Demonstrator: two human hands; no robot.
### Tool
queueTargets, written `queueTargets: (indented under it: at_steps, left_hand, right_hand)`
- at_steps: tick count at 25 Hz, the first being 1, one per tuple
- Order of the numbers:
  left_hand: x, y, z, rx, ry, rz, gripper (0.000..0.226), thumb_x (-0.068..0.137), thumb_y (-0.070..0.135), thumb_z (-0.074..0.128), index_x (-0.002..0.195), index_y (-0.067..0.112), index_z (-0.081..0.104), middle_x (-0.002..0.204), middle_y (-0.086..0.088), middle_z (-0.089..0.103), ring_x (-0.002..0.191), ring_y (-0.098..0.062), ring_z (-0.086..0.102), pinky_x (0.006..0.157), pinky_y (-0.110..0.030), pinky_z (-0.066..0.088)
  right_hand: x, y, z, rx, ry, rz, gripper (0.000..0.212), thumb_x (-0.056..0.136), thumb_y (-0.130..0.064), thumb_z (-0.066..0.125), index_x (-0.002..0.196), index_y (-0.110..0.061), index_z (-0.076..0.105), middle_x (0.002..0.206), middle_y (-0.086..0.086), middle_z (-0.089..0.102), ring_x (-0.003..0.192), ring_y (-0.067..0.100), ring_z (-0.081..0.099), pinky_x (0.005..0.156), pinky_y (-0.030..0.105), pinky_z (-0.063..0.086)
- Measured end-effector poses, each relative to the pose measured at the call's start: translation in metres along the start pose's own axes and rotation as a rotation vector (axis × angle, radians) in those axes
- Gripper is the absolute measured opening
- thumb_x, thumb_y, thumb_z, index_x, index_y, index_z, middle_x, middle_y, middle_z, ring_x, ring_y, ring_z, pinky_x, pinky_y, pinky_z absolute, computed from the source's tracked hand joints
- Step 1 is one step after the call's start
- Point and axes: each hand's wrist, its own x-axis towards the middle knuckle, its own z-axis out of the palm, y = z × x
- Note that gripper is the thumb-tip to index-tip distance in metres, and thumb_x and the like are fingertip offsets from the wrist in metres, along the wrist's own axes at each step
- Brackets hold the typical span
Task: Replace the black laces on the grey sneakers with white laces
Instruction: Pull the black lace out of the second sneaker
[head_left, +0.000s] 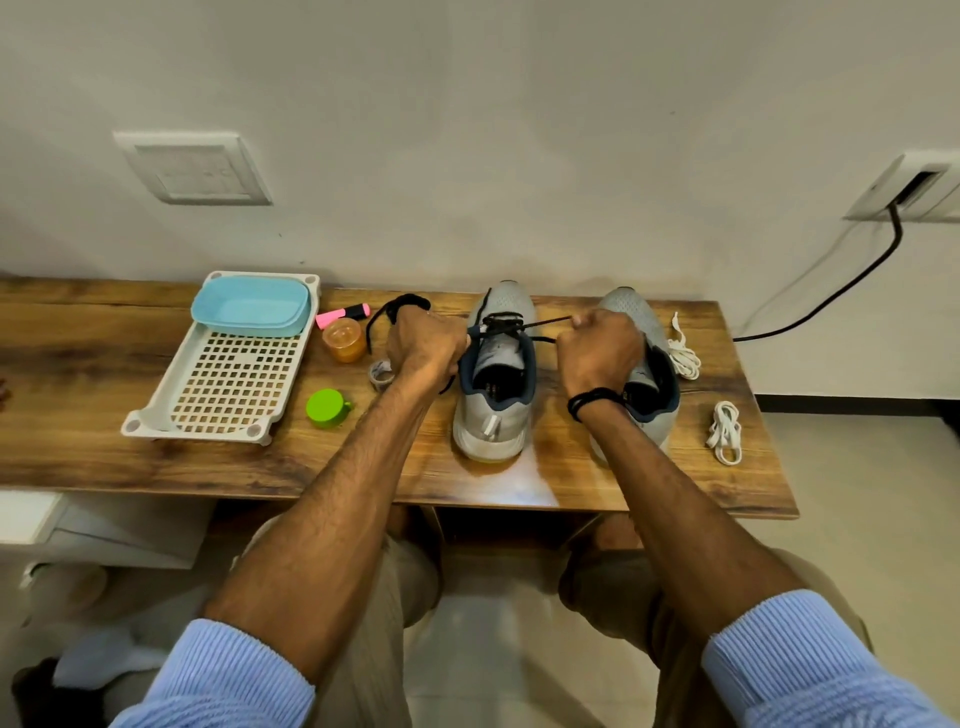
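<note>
Wood-grain tabletop (78, 457) stands against a pale wall, and 2 grey sneakers sit side by side near its back edge, toes pointing to 12 o'clock. The left sneaker (491, 421) lies at the middle of the view, with the black lace (506, 325) crossing its upper eyelets. The right sneaker (631, 312) is just beside it at 3 o'clock, partly hidden behind a forearm. The left hand (423, 345), at 9 o'clock of the left sneaker's tongue, is clenched round one end of the black lace, and a loop of it sticks out at the fist's 11 o'clock. The right hand (600, 348), at 3 o'clock of the same tongue and in front of the right sneaker, grips the other end, so that a strand runs taut from the eyelets to its fingers. A black wristband (595, 401) circles the right wrist, and both arms end in pushed-up blue sleeves. At 3 o'clock of the right sneaker lies a coiled white lace (683, 353), and a second white lace (724, 431) lies at 4 o'clock, near the table's right edge. At 9 o'clock of the left hand stand an orange cup (344, 340) and a pink highlighter (343, 313), with a tape roll (380, 373) and a green cap (327, 408) at 7 o'clock. Further toward 9 o'clock a white slotted tray (234, 384) holds a blue tub (252, 306) at its far end. A black cable (831, 296) hangs from a wall socket (914, 187) at 2 o'clock.
</note>
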Motion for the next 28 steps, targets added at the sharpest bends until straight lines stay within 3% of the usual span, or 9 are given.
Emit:
queueTargets:
  at_steps: [1, 3, 6, 8, 10, 16, 20, 24, 28]
  left_hand:
    - [0.001, 0.0, -0.002, 0.011, 0.001, 0.014, 0.009, 0.077, 0.014, 0.074, 0.077, 0.005, 0.073, 0.066, -0.009, 0.07, 0.051, -0.024, 0.069, 0.052, -0.046, 0.061]
    - [0.002, -0.002, -0.004, 0.01, -0.017, 0.016, 0.007, 0.077, 0.011, 0.073, 0.073, 0.007, 0.072, 0.067, -0.009, 0.071, 0.057, -0.028, 0.072, 0.055, -0.048, 0.062]
    - [0.004, -0.005, -0.005, -0.018, -0.037, 0.016, 0.011, 0.077, 0.008, 0.073, 0.066, 0.01, 0.07, 0.066, -0.008, 0.072, 0.061, -0.028, 0.073, 0.059, -0.049, 0.062]
    - [0.005, -0.005, -0.003, -0.022, -0.045, 0.018, 0.01, 0.076, 0.008, 0.074, 0.067, 0.008, 0.069, 0.064, -0.009, 0.071, 0.058, -0.027, 0.073, 0.056, -0.05, 0.062]
    - [0.006, -0.005, -0.001, -0.013, -0.056, 0.016, 0.007, 0.074, 0.009, 0.075, 0.07, 0.005, 0.07, 0.063, -0.01, 0.071, 0.056, -0.026, 0.072, 0.053, -0.05, 0.061]
    - [0.008, -0.008, 0.002, -0.034, -0.1, 0.006, 0.008, 0.071, 0.01, 0.076, 0.078, 0.007, 0.076, 0.063, -0.008, 0.072, 0.055, -0.023, 0.072, 0.054, -0.045, 0.062]
    - [0.005, -0.006, 0.001, -0.004, -0.015, 0.01, 0.011, 0.067, 0.017, 0.073, 0.076, 0.009, 0.073, 0.066, -0.006, 0.073, 0.055, -0.024, 0.071, 0.054, -0.042, 0.062]
    - [0.007, -0.004, -0.012, 0.05, 0.074, 0.055, 0.015, 0.063, 0.024, 0.064, 0.066, 0.012, 0.073, 0.065, -0.005, 0.072, 0.061, -0.028, 0.072, 0.061, -0.044, 0.063]
    - [0.004, -0.005, -0.009, 0.06, 0.067, 0.075, 0.009, 0.063, 0.017, 0.07, 0.055, 0.014, 0.067, 0.059, -0.003, 0.069, 0.058, -0.026, 0.071, 0.058, -0.046, 0.062]
  right_hand:
    - [0.003, 0.002, -0.003, -0.032, 0.001, 0.049, 0.015, 0.081, -0.005, 0.061, 0.077, -0.012, 0.073, 0.084, 0.008, 0.07, 0.083, 0.028, 0.065, 0.068, 0.029, 0.048]
    - [0.001, -0.001, -0.003, -0.135, -0.058, -0.046, 0.016, 0.085, -0.005, 0.062, 0.097, -0.008, 0.073, 0.103, 0.014, 0.066, 0.098, 0.031, 0.062, 0.078, 0.033, 0.049]
    - [-0.017, -0.019, 0.004, -0.178, -0.142, -0.43, 0.036, 0.086, -0.006, 0.067, 0.122, -0.007, 0.063, 0.127, 0.017, 0.055, 0.116, 0.032, 0.05, 0.093, 0.037, 0.047]
    - [-0.03, -0.03, 0.01, -0.217, -0.233, -0.66, 0.028, 0.091, -0.014, 0.063, 0.118, -0.008, 0.066, 0.122, 0.013, 0.059, 0.113, 0.03, 0.048, 0.091, 0.037, 0.047]
    - [-0.04, -0.034, 0.014, -0.315, -0.335, -0.732, 0.025, 0.093, -0.015, 0.056, 0.115, -0.01, 0.067, 0.114, 0.009, 0.063, 0.109, 0.029, 0.047, 0.086, 0.036, 0.044]
    - [-0.038, -0.038, 0.009, -0.497, -0.406, -0.733, 0.032, 0.086, -0.009, 0.056, 0.117, -0.007, 0.053, 0.113, 0.013, 0.063, 0.104, 0.03, 0.055, 0.096, 0.036, 0.035]
    - [-0.035, -0.037, -0.001, -0.526, -0.253, -0.573, 0.022, 0.088, -0.005, 0.052, 0.109, -0.004, 0.055, 0.102, 0.016, 0.064, 0.094, 0.033, 0.059, 0.091, 0.04, 0.038]
    - [-0.004, -0.025, -0.027, -0.529, -0.138, -0.275, 0.025, 0.087, -0.007, 0.059, 0.112, -0.003, 0.055, 0.107, 0.017, 0.063, 0.103, 0.035, 0.057, 0.09, 0.041, 0.042]
    - [0.001, -0.019, -0.02, -0.377, -0.073, -0.354, 0.027, 0.087, 0.004, 0.05, 0.11, -0.004, 0.061, 0.108, 0.019, 0.061, 0.103, 0.035, 0.05, 0.081, 0.038, 0.04]
